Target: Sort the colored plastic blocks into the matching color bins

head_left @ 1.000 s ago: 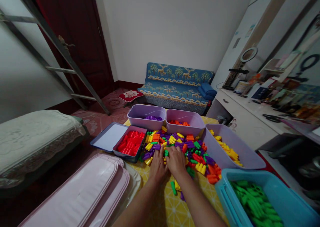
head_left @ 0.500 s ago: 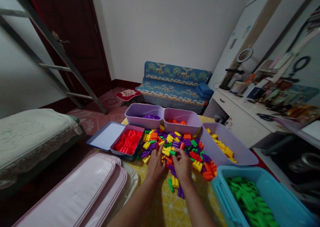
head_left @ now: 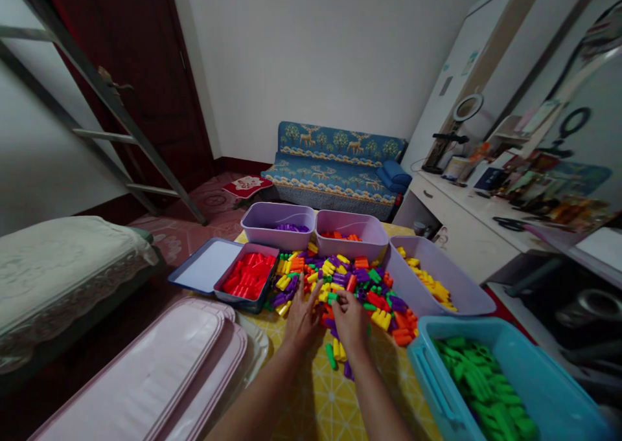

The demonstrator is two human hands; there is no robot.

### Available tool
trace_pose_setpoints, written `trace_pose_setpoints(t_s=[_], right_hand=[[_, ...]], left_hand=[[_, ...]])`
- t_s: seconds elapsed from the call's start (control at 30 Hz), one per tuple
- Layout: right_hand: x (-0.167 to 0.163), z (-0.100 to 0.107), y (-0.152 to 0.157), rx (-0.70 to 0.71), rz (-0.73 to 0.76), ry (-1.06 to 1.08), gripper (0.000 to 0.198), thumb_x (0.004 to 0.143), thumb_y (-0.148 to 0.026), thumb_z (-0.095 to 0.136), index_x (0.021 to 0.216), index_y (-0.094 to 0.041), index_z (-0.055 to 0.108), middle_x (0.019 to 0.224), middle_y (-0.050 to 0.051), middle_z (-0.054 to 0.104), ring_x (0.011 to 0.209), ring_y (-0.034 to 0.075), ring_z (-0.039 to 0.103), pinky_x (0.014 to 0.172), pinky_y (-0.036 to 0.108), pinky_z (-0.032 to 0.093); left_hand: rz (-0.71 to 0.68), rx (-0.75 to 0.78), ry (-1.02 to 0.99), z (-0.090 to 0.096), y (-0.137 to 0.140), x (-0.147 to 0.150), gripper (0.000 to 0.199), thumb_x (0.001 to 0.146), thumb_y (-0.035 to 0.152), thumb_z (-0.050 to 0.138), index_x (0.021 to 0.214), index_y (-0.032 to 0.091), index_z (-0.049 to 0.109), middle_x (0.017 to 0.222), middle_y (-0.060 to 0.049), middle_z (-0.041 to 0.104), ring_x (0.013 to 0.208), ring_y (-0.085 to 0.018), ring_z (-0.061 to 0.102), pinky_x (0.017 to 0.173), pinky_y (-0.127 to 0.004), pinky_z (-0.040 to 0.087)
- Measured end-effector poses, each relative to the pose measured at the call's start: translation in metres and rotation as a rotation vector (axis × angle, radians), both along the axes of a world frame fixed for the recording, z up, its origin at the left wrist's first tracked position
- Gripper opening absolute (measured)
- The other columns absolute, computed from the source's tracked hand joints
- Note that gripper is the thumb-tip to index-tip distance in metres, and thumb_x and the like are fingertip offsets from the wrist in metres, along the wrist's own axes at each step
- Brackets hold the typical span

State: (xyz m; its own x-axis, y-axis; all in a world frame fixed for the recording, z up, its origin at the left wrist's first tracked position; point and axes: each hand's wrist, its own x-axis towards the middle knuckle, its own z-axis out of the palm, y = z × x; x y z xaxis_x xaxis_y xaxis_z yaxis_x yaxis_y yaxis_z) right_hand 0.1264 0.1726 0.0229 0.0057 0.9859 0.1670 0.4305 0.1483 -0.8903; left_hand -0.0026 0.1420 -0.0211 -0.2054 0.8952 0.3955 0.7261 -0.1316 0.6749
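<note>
A heap of mixed plastic toy blocks (head_left: 362, 276) in yellow, purple, red, orange and green covers the middle of the table. My left hand (head_left: 301, 318) rests at the heap's near edge, fingers spread apart, with nothing visibly gripped. Beside it, my right hand (head_left: 350, 318) is closed, thumb and fingers pinching a green block (head_left: 333, 297). Just below the hands, several loose pieces lie on the cloth, among them another green block (head_left: 331, 357). My fingers partly cover the blocks beneath them.
Around the heap stand a box of red blocks (head_left: 249, 276), a bin with purple pieces (head_left: 276, 235), one with orange pieces (head_left: 352, 247), one with yellow pieces (head_left: 440, 279), and a blue tub (head_left: 437, 376) of green pieces. Pink lids (head_left: 140, 370) lie stacked at left.
My left hand's fingers have spread wider over the heap. My right hand, still pinching the green block, has shifted slightly left in view. The whole view has moved a little.
</note>
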Motion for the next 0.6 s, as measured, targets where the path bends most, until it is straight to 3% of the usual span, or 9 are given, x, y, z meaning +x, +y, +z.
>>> trace_pose_setpoints(t_s=[0.17, 0.3, 0.47, 0.6], right_hand=[[-0.004, 0.001, 0.001, 0.052, 0.059, -0.121, 0.033, 0.071, -0.030, 0.051, 0.098, -0.020, 0.069, 0.094, 0.008, 0.072, 0.074, 0.019, 0.066, 0.070, 0.031, 0.052], [0.000, -0.001, -0.002, 0.006, 0.031, -0.033, 0.028, 0.069, -0.031, 0.054, 0.090, -0.021, 0.069, 0.079, 0.005, 0.071, 0.067, 0.019, 0.065, 0.062, 0.028, 0.052], [0.002, 0.003, -0.011, -0.090, -0.029, 0.318, 0.031, 0.067, -0.039, 0.064, 0.090, -0.019, 0.064, 0.068, 0.000, 0.067, 0.057, 0.018, 0.064, 0.055, 0.029, 0.053], [0.013, 0.025, -0.020, -0.156, -0.138, 0.756, 0.042, 0.063, -0.043, 0.076, 0.093, -0.019, 0.059, 0.078, 0.002, 0.070, 0.068, 0.020, 0.069, 0.065, 0.033, 0.058]], left_hand=[[0.042, 0.021, -0.004, -0.005, 0.001, 0.000, 0.049, 0.083, 0.011, 0.052, 0.129, 0.026, 0.061, 0.160, -0.010, 0.020, 0.138, -0.032, 0.041, 0.105, -0.045, 0.045], [0.088, 0.048, -0.009, -0.011, 0.002, 0.001, 0.043, 0.079, 0.007, 0.051, 0.118, 0.021, 0.064, 0.152, -0.013, 0.035, 0.133, -0.030, 0.046, 0.099, -0.042, 0.050], [0.097, 0.047, 0.045, -0.010, 0.003, 0.000, 0.034, 0.082, 0.010, 0.050, 0.111, 0.018, 0.065, 0.140, -0.015, 0.048, 0.131, -0.029, 0.047, 0.103, -0.044, 0.047], [0.091, 0.047, 0.066, -0.010, 0.003, -0.002, 0.028, 0.087, 0.015, 0.047, 0.109, 0.018, 0.065, 0.139, -0.015, 0.049, 0.129, -0.028, 0.049, 0.102, -0.044, 0.048]])
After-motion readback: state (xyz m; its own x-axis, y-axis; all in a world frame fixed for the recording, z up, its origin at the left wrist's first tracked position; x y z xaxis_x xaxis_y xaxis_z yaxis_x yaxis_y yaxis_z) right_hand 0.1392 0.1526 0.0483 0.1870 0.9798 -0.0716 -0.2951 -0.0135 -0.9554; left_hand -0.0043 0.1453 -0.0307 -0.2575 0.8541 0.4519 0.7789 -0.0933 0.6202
